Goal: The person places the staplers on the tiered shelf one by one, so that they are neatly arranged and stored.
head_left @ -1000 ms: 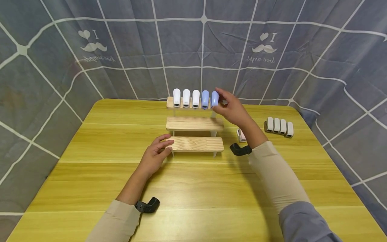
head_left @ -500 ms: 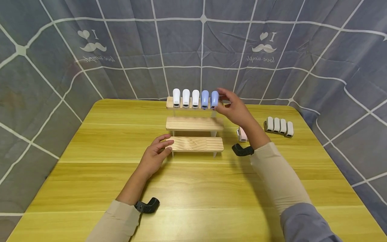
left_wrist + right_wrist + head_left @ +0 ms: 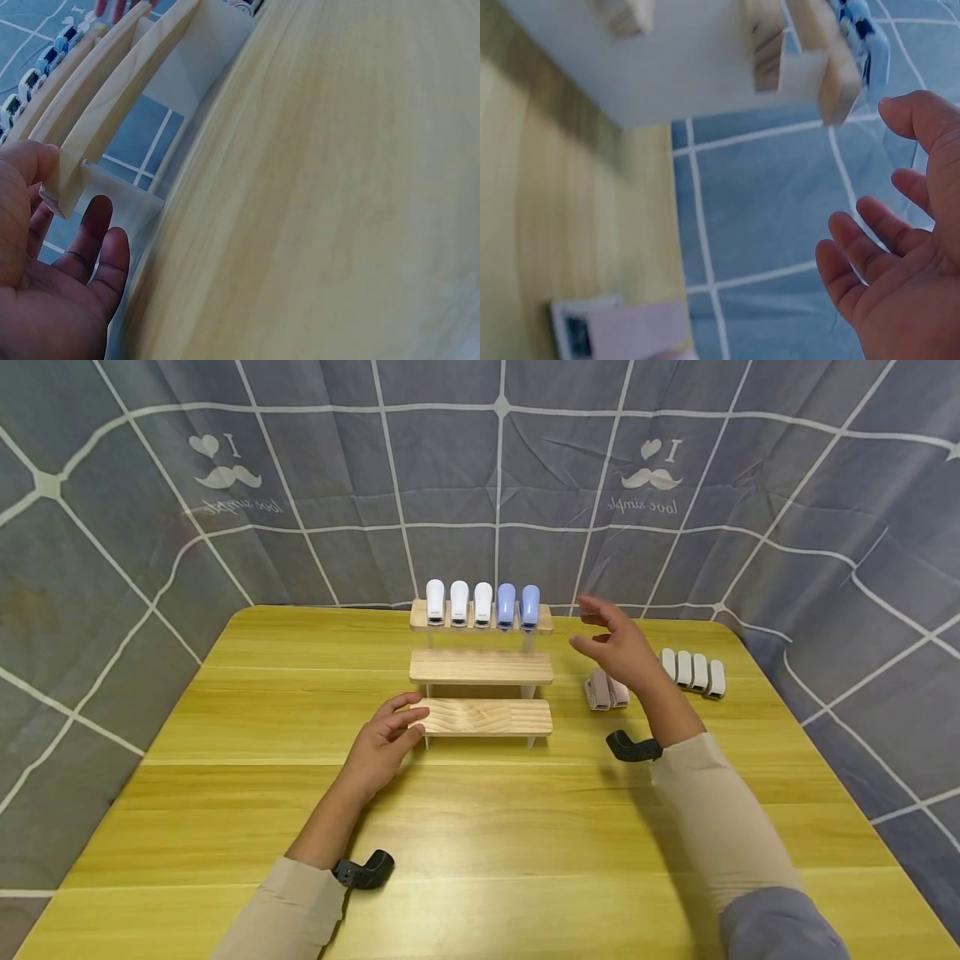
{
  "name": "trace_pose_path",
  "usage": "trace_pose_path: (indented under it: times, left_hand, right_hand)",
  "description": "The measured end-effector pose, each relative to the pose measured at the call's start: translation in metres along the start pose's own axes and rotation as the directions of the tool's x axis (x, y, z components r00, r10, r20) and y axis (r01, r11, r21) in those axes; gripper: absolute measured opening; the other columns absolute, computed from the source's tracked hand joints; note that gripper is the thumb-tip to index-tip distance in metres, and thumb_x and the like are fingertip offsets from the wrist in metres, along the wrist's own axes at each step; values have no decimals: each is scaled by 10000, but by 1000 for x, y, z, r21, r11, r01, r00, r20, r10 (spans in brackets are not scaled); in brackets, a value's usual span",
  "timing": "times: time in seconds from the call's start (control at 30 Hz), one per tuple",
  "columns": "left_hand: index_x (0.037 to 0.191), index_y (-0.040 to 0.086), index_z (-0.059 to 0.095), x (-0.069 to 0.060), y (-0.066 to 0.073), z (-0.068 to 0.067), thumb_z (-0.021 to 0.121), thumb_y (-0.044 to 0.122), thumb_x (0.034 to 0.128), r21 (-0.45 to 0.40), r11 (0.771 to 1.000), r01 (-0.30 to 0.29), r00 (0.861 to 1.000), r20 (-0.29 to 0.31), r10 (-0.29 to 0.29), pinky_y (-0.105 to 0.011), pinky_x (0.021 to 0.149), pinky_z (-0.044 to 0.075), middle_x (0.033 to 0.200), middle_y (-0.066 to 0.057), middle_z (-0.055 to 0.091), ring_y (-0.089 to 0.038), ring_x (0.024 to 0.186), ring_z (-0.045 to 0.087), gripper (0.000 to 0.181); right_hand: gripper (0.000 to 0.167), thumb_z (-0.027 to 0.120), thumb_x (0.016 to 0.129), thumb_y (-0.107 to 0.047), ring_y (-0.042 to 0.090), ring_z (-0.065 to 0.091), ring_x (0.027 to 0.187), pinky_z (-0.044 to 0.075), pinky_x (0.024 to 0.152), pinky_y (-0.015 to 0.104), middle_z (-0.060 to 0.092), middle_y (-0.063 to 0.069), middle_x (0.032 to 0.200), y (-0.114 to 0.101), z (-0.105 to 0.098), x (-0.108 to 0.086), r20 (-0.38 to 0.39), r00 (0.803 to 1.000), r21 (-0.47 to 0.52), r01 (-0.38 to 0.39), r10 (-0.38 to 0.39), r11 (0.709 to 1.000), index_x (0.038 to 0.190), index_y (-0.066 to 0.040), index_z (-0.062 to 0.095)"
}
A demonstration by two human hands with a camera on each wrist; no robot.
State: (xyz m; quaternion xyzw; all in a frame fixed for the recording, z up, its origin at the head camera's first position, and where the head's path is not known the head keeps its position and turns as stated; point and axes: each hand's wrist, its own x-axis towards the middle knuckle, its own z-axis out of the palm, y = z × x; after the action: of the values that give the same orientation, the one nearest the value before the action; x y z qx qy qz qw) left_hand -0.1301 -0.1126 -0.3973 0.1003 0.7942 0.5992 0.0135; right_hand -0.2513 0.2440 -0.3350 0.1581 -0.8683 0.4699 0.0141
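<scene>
My left hand (image 3: 378, 750) holds the left end of the lowest shelf of a three-tier wooden display stand (image 3: 483, 717). In the left wrist view its thumb (image 3: 37, 159) lies against the board's end, and two fingers hang free below. Along the top shelf stand three white mini staplers (image 3: 459, 603) and two blue mini staplers (image 3: 529, 607), side by side. To the right of the shelf, apart from it, my right hand (image 3: 618, 647) is in the air with fingers spread and nothing in them. Below that hand, pink mini staplers (image 3: 598, 691) rest on the table, partly covered by the wrist.
Several white-topped mini staplers (image 3: 693, 672) stand in a row at the table's right. A grey curtain with white lines (image 3: 450, 468) hangs behind and at both sides of the wooden table (image 3: 480, 843).
My right hand has let go of the rightmost blue mini stapler and moved right, away from the shelf. More of the pink mini staplers shows. The left hand stays at the stand.
</scene>
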Motion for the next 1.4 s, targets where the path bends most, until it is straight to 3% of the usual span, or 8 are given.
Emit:
trace_pose_path:
  times: [0.53, 0.6, 0.9, 1.0, 1.2, 1.4]
  left_hand:
    - [1280, -104, 605, -1, 4, -1, 569, 48, 1007, -5, 1000, 12, 1000, -1, -12, -504, 1063, 351, 1500, -164, 412, -349, 1372, 386, 314]
    - [1281, -106, 604, -1, 5, -2, 567, 46, 1007, -6, 1000, 13, 1000, 0, -13, -505, 1058, 354, 1501, -165, 411, -350, 1370, 387, 315]
    - [1286, -109, 598, -1, 6, -1, 564, 45, 1009, -2, 1000, 18, 1000, 4, -18, -510, 1066, 350, 1506, -169, 405, -352, 1378, 379, 318]
    - [1290, -108, 595, 0, -1, -1, 561, 43, 1011, -6, 1000, 17, 1000, 4, -17, -516, 1068, 346, 1508, -161, 403, -356, 1382, 373, 320]
    - [1306, -48, 615, 10, -30, 1, 587, 100, 1011, -26, 1000, 4, 1000, -2, -4, -497, 1078, 340, 1518, -78, 409, -306, 1397, 365, 331]
    - [1289, 1, 647, 12, -37, -1, 614, 164, 1005, -29, 999, -15, 1000, -10, 15, -482, 1077, 348, 1495, -15, 439, -262, 1390, 381, 330]
  right_hand:
    - [679, 627, 996, -202, 383, 311, 1407, 305, 1079, 565, 298, 191, 1566, 53, -23, -34, 50, 989, -53, -137, 139, 989, 1564, -67, 281]
    - [670, 610, 1003, -169, 415, 290, 1411, 311, 1074, 582, 276, 224, 1569, 50, -25, -38, 73, 983, -49, -167, 170, 985, 1562, -33, 266]
    - [685, 624, 997, -206, 416, 269, 1427, 357, 1045, 584, 259, 196, 1588, 82, -28, -41, 122, 971, -66, -200, 207, 977, 1562, -40, 272]
    - [675, 615, 1002, -199, 419, 276, 1426, 345, 1056, 590, 259, 191, 1592, 87, -28, -41, 131, 968, -92, -204, 215, 975, 1562, -44, 273]
    - [681, 616, 1004, -234, 416, 286, 1420, 333, 1060, 587, 269, 198, 1587, 95, -27, -41, 162, 957, -115, -224, 241, 968, 1566, -57, 276]
    - [661, 598, 1015, -221, 440, 297, 1406, 338, 1052, 592, 275, 226, 1577, 99, -26, -42, 186, 956, -105, -209, 226, 972, 1559, -29, 276]
